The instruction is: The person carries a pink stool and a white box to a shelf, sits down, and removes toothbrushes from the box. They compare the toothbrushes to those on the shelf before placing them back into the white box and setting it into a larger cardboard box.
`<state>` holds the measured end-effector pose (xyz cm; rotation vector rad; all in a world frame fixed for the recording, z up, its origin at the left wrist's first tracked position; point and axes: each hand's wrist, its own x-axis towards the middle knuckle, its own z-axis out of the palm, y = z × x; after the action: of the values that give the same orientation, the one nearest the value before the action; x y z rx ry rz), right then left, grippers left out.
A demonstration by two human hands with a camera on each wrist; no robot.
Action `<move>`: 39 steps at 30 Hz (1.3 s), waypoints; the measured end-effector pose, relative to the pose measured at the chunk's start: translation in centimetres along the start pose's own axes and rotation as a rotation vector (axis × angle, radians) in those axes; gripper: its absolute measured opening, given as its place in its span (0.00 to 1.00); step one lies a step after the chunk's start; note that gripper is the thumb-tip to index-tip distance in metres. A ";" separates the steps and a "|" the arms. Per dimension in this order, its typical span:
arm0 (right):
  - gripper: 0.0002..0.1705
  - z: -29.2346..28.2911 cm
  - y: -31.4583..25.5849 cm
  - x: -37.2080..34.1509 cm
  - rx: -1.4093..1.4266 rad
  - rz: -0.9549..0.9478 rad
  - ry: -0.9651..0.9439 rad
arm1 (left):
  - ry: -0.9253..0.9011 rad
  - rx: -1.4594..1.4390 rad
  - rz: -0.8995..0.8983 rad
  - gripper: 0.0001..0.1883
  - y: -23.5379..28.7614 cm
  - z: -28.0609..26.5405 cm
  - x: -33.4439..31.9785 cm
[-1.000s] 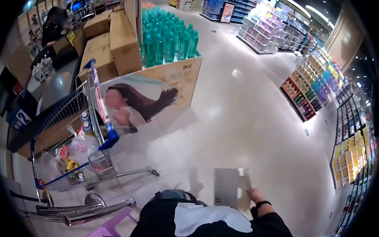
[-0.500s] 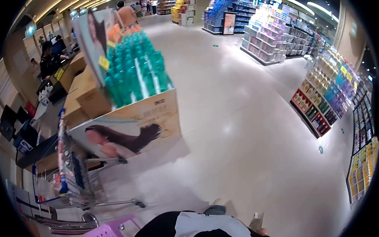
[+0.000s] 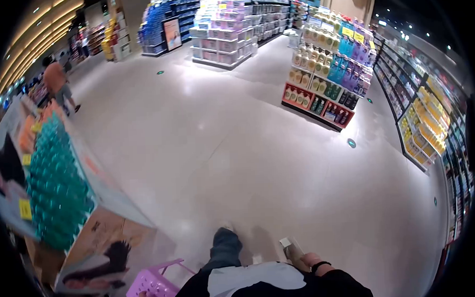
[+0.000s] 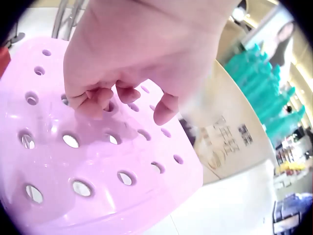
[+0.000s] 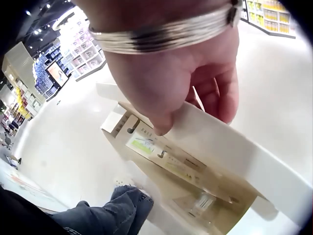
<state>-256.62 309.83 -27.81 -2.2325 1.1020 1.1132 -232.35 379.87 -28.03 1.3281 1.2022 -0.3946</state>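
Observation:
My left hand (image 4: 142,54) grips a pink-purple plastic stool (image 4: 93,161) by its perforated seat, with fingers curled in at the holes. In the head view the stool (image 3: 153,287) hangs at my lower left, one leg pointing forward. On the other side, my right hand (image 5: 171,83) pinches the upper wall of an open cardboard box (image 5: 234,147), thumb on the inner side and fingers outside. Flat carded packs (image 5: 166,154) and a clear plastic pack (image 5: 201,204) lie inside that box. The head view has the box (image 3: 292,251) low beside my leg.
To my left stands a promotional bin (image 3: 107,242) full of green bottles (image 3: 58,181). A bottle display (image 3: 319,77) is ahead right, with shelves (image 3: 425,126) beyond. A person (image 3: 55,80) in an orange top is at far left. Pale floor (image 3: 211,149) stretches ahead.
My view has swung right and moved forward. The shopping cart and checkout counter have left view, and the bin has shifted to the lower left. Stool and box have come along with me.

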 end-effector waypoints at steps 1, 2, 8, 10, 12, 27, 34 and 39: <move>0.26 -2.3 -0.9 1.3 -0.006 -0.005 -0.033 | -0.030 0.026 -0.016 0.28 2.1 4.2 1.1; 0.27 -3.7 -1.7 2.8 0.065 -0.031 0.031 | -0.060 0.047 -0.023 0.28 4.4 8.7 2.4; 0.28 -14.0 -1.8 7.4 0.211 0.118 0.145 | -0.257 0.268 -0.091 0.30 19.2 37.1 4.8; 0.27 -18.1 -2.9 6.9 0.365 0.223 0.144 | -0.304 0.339 -0.075 0.30 24.5 46.5 4.3; 0.27 -19.8 -3.0 8.9 0.371 0.181 0.145 | -0.350 0.399 -0.046 0.30 29.1 55.7 4.1; 0.27 -62.4 -12.2 36.1 0.424 0.365 -0.146 | -0.615 0.260 0.138 0.14 51.4 102.4 -1.6; 0.27 -88.6 -17.5 55.5 0.198 0.126 0.103 | -0.788 0.400 0.423 0.09 56.4 122.2 -2.7; 0.27 -97.9 -22.2 64.1 0.212 0.112 0.323 | -1.008 0.137 0.117 0.09 64.6 141.6 4.3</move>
<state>-168.55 229.89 -20.60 -2.2513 1.4177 0.6500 -116.76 275.62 -26.57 1.0645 0.2556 -0.9306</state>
